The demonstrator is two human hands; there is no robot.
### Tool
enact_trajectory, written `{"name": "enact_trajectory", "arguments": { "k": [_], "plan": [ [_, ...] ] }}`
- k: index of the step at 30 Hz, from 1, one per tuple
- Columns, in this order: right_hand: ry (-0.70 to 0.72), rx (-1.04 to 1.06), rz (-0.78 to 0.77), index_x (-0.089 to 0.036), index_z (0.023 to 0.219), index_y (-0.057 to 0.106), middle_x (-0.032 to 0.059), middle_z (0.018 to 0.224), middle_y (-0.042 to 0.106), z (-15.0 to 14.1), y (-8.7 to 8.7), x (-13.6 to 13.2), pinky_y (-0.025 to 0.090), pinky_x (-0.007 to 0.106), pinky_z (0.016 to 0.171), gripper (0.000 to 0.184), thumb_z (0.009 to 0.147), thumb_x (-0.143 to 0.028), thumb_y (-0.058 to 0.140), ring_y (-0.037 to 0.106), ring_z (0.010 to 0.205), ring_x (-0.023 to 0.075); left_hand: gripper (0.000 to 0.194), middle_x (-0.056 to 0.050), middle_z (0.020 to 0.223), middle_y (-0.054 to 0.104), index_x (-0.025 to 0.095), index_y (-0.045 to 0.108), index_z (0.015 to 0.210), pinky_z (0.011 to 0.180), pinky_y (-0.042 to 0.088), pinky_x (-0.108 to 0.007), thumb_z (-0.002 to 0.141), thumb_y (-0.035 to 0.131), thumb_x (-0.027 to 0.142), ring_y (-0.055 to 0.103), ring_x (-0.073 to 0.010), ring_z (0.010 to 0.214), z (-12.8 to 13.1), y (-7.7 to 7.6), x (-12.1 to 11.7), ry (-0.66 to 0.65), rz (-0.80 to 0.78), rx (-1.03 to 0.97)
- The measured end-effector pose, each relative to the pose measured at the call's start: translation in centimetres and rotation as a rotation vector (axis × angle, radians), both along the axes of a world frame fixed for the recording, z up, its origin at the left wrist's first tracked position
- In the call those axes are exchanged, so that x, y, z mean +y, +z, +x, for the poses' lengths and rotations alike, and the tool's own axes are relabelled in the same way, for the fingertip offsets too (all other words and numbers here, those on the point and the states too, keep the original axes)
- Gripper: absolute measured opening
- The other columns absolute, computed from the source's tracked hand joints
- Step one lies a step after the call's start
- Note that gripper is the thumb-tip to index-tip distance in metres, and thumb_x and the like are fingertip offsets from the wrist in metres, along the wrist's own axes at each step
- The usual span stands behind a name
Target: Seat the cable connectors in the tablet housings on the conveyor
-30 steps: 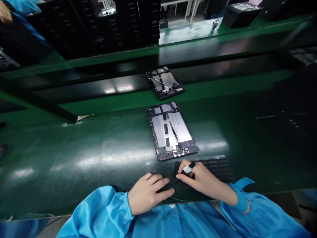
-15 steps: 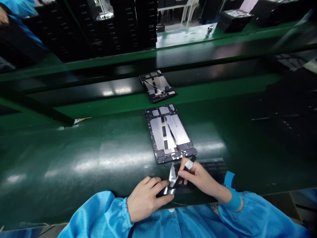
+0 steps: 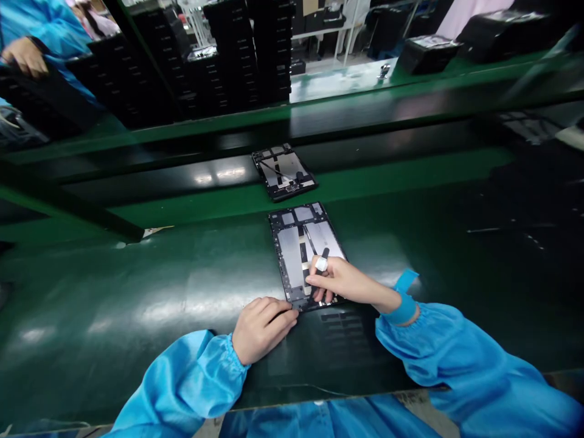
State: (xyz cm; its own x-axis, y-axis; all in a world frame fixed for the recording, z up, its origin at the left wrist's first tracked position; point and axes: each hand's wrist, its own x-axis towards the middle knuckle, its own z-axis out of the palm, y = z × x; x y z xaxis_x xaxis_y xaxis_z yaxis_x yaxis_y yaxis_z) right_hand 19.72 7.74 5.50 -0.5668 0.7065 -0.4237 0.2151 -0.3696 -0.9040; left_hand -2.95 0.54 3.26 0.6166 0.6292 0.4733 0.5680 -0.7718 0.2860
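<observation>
An opened tablet (image 3: 287, 249) lies on the green bench in front of me, its silver battery panels and dark ribbon cable bare. My right hand (image 3: 333, 278) is closed on slim black tweezers (image 3: 325, 254) with a white wrap around the shaft. Their lower end points at the tablet's near edge, where the tip is hard to make out. My left hand (image 3: 267, 325) has its fingertips together at the tablet's near left corner, gripping it. Below the tablet lies a clear sheet (image 3: 344, 331) with dark strip shapes.
A second opened tablet (image 3: 285, 172) lies farther back beside the dark belt. Tall stacks of black trays (image 3: 232, 55) stand behind. A co-worker's hand (image 3: 28, 56) rests on trays at upper left. A slanted green post (image 3: 100, 219) rises at left.
Both hands have moved forward from the clear sheet to the tablet's near edge. The tweezers are now over the tablet, and the left hand has let go of the sheet.
</observation>
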Motion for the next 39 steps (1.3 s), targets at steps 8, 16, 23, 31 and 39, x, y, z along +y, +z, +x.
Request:
{"name": "enact_trajectory", "arguments": {
  "k": [8,16,23,31,39],
  "plan": [
    [0.019,-0.026,-0.007,-0.013,0.081,0.052,0.0042,0.063,0.066,0.1,0.1,0.0,0.05,0.017,0.045,0.032,0.08,-0.041,0.069,0.066,0.056,0.0146,0.016,-0.003,0.098,0.065,0.017,0.062,0.105,0.075,0.046,-0.024,0.09,0.059,0.017,0.057,-0.0114,0.088,0.1,0.1,-0.1,0.0,-0.024,-0.012],
    [0.033,-0.032,0.04,-0.014,0.081,0.053,0.0042,0.064,0.067,-0.1,-0.4,-0.3,0.051,0.018,0.045,0.032,0.08,-0.042,0.069,0.068,0.059,0.0167,0.017,-0.002,0.099,0.065,0.016,0.061,0.105,0.075,0.045,-0.025,0.088,0.062,0.016,0.056,-0.0118,0.087,0.0,-0.1,-0.1,0.002,-0.032,-0.02],
    [-0.008,-0.035,0.074,-0.015,0.081,0.051,0.0038,0.064,0.066,-0.1,-0.8,-0.5,0.052,0.018,0.044,0.028,0.083,-0.039,0.064,0.069,0.06,0.017,0.018,-0.002,0.099,0.065,0.016,0.062,0.106,0.076,0.045,-0.025,0.088,0.062,0.016,0.056,-0.0123,0.087,0.0,-0.1,-0.1,0.001,-0.033,-0.018],
    [-0.013,-0.037,0.078,-0.016,0.081,0.048,0.0039,0.063,0.066,-0.1,-1.0,-0.5,0.053,0.019,0.045,0.03,0.082,-0.041,0.065,0.069,0.059,0.0176,0.017,-0.002,0.098,0.065,0.016,0.062,0.105,0.075,0.046,-0.025,0.088,0.061,0.016,0.057,-0.0117,0.087,0.1,0.0,-0.1,0.008,-0.024,-0.022],
    [-0.016,-0.04,0.084,-0.016,0.08,0.05,0.0038,0.063,0.066,-0.1,-0.8,-0.6,0.053,0.02,0.045,0.029,0.082,-0.041,0.065,0.069,0.059,0.0181,0.018,-0.002,0.099,0.065,0.016,0.062,0.106,0.076,0.045,-0.025,0.088,0.062,0.016,0.056,-0.0119,0.087,0.1,0.1,-0.1,0.006,-0.025,-0.007]
  ]
}}
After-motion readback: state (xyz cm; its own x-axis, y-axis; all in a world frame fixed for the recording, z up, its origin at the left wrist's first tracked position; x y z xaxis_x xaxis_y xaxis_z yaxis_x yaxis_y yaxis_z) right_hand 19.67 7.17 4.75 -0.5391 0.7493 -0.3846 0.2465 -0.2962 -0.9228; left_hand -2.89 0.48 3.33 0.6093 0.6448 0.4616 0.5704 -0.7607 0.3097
